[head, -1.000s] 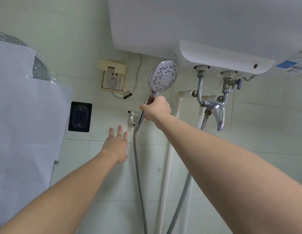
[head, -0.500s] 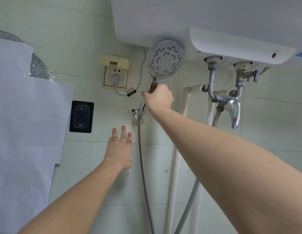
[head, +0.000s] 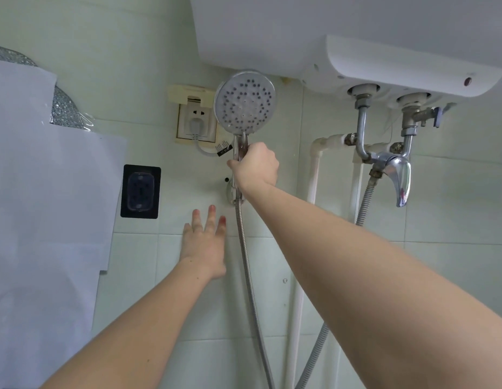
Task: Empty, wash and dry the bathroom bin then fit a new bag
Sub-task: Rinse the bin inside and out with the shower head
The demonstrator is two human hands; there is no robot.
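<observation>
My right hand (head: 255, 167) grips the chrome handle of the shower head (head: 245, 101), whose round face points toward me. The handle's lower end sits at the wall bracket (head: 232, 193), and the metal hose (head: 248, 273) hangs down from there. My left hand (head: 205, 242) lies below the bracket with straight fingers flat against the wall tiles and holds nothing. No bin or bag is in view.
A white water heater (head: 300, 32) hangs overhead. At the right is a chrome mixer tap (head: 395, 172) with white pipes (head: 313, 175). A wall socket (head: 196, 122) with a plug and a black holder (head: 140, 191) sit left of the shower. Pale sheets (head: 45, 192) cover the left wall.
The shower head has turned upright in my right hand and settled toward the bracket. My left hand stayed spread on the tiles. The view has shifted left and up.
</observation>
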